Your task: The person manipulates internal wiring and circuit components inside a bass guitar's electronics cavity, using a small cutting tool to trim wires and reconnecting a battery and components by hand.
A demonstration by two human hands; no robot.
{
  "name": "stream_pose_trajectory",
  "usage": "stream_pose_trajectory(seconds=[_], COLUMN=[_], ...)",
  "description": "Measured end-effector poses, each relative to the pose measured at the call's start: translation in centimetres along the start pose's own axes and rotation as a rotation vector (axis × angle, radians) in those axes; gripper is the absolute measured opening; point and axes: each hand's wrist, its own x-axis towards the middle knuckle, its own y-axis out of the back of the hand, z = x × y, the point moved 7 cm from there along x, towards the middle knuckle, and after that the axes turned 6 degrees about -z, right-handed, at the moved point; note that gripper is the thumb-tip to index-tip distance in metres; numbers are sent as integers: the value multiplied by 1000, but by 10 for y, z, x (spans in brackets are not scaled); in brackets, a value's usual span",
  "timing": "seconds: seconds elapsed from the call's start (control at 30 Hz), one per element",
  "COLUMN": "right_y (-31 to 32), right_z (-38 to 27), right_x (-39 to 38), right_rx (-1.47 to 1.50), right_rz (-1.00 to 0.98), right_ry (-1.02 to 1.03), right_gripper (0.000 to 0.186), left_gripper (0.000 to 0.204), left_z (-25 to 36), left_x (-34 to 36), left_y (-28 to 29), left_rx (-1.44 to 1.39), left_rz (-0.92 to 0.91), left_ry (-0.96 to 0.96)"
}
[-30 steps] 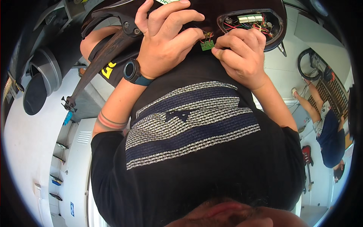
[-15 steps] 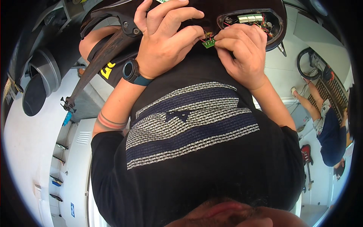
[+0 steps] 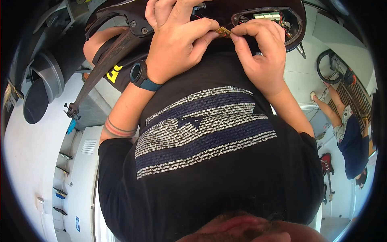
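Note:
A small yellowish circuit board [image 3: 223, 32] is pinched between my two hands, above my shirt and beside a dark guitar body [image 3: 225, 10]. My left hand [image 3: 175, 44] grips one end with thumb and forefinger, the other fingers raised. At the opposite end, the thumb and forefinger of my right hand [image 3: 264, 48] close on the board's edge. Behind my right hand, an open cavity [image 3: 299, 30] in the body shows wires and a pale electronic module [image 3: 268, 17], partly hidden by my fingers. The dark neck [image 3: 102, 72] slants down to the left.
A grey and black rounded object [image 3: 46, 76] stands at the far left. On the right, another person [image 3: 352, 145] is near a slatted wooden piece [image 3: 354, 99]. A red guitar [image 3: 327, 163] is lower right, and a black ring-shaped object [image 3: 322, 66] lies on the floor.
The circuit board has turned, from its green face with wires to a yellowish face, and risen slightly. My left fingers have moved up, and my right hand has opened out a little around its pinch.

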Motion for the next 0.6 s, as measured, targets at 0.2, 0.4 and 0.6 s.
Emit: stream_pose_trajectory(seconds=[0.2,0.4,0.6], right_y=[0,-1,-1], right_z=[-2,0,0], right_x=[2,5,6], right_rx=[-20,-17,-11], right_rz=[-53,-29,-48], right_ry=[-40,-31,-39], right_gripper=[15,13,12], left_gripper=[8,9,9], left_z=[4,6,5], left_x=[5,6,7], left_y=[3,4,4], left_rx=[-32,-34,-54], left_rz=[-47,-85,-71], left_ry=[15,23,11])
